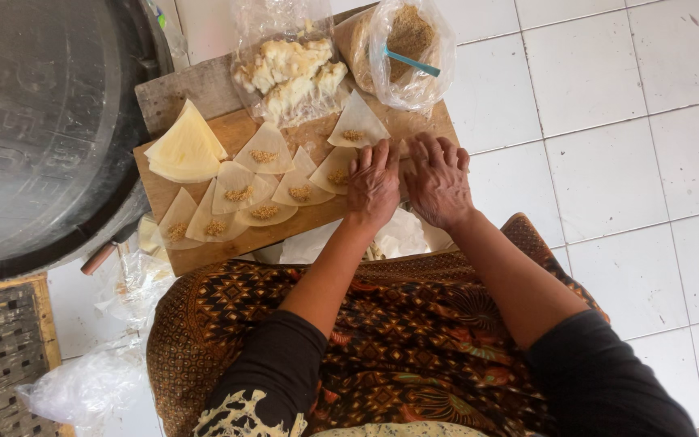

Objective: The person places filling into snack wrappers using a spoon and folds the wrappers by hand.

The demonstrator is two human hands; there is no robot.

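My left hand (373, 183) and my right hand (437, 180) lie side by side, palms down, on the right end of a wooden board (228, 129). Whatever is under the fingers is hidden. Several pale triangular dough wrappers (264, 151) lie spread on the board, each with a small heap of brown filling (239, 194). One filled wrapper (355, 123) sits just beyond my hands. A stack of plain wrappers (185, 148) rests at the board's left end.
Two clear plastic bags stand at the board's far edge: one with whitish lumps (289, 69), one with brown crumbs and a teal spoon (408, 61). A large dark round pan (42, 129) fills the left. White floor tiles (608, 121) lie right; a woven mat (2, 356) bottom left.
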